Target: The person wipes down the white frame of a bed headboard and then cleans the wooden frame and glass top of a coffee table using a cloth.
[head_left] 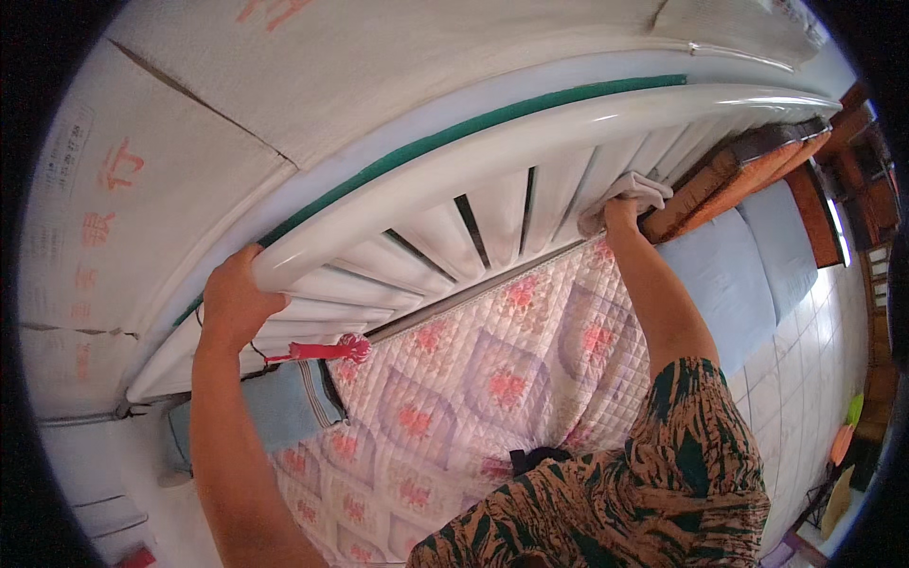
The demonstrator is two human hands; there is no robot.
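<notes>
My left hand [239,298] is closed round the top rail at the left end of a white slatted headboard [454,175]. Bunched in my right hand [620,210] is a pale cloth [647,192], which lies against the slats toward the right end. Part of the cloth shows below my wrist, and my fingers are mostly hidden in it. Beneath the headboard spreads a quilted mattress cover [492,369] with pink flowers. Near my left hand is a red, stick-like thing with a round pink end [352,348]; its kind I cannot make out.
Brown-orange upholstery [729,180] stands against the headboard's right end, beside light-blue cushions [734,270]. A blue-grey folded cloth [284,402] lies at left below the headboard. Behind the rail run a green strip [454,142] and pale wall panels [379,66]. White floor tiles [805,360] are at right.
</notes>
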